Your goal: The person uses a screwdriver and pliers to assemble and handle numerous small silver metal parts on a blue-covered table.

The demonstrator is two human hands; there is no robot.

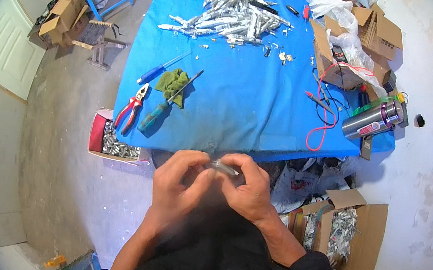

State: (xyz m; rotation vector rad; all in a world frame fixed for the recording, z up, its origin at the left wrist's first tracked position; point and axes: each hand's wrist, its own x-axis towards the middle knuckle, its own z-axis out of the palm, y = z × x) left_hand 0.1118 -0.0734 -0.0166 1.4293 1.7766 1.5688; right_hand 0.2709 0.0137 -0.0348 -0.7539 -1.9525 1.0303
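Note:
Both my hands meet in front of the table's near edge, pinching one small silvery, slender piece (pixel 226 168). My left hand (pixel 177 179) grips its left end with thumb and forefinger. On the other side my right hand (pixel 248 192) holds it in a similar pinch. Fingers cover much of the piece, so its exact kind is unclear. Nearest on the blue-covered table (pixel 220 113) lie red-handled pliers (pixel 131 108), a teal-handled screwdriver (pixel 158 114) resting on a green cloth (pixel 172 83), and a blue-handled screwdriver (pixel 158 71).
A heap of similar silvery pieces (pixel 236 15) lies at the table's far side. At right stand a steel flask (pixel 372 120), red and black test leads (pixel 321 98) and cardboard boxes (pixel 379 33). Below the table are a box of metal parts (pixel 100 130) and an open carton (pixel 368 240).

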